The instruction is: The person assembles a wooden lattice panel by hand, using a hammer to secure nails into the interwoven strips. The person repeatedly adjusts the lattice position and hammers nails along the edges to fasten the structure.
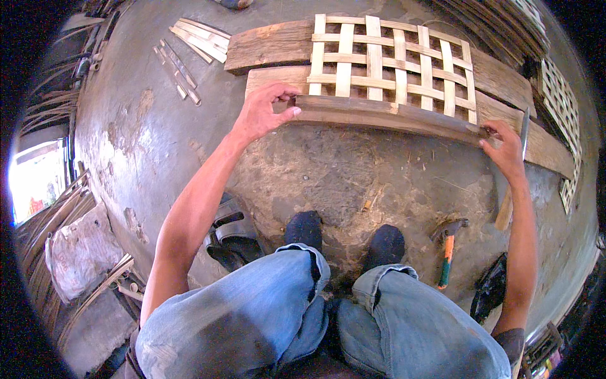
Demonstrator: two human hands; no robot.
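A woven lattice of pale bamboo strips (374,63) lies across wooden planks (268,45) in front of me. Along its near edge runs a long dark bamboo strip (404,110), close against the ends of the upright strips. My left hand (266,112) is closed at the strip's left end, thumb and fingers pinching it. At the other end, my right hand (505,149) pinches the strip between thumb and fingertips. Close beside the right hand is a knife, its blade (525,134) pointing up past the hand and its wooden handle (504,210) partly behind my forearm.
A hammer (447,258) with an orange and green handle lies right of my feet. Sandals (232,232) sit at the left. Loose bamboo slats (201,39) rest on the floor beyond my left hand. More woven lattice (560,104) stands at the far right.
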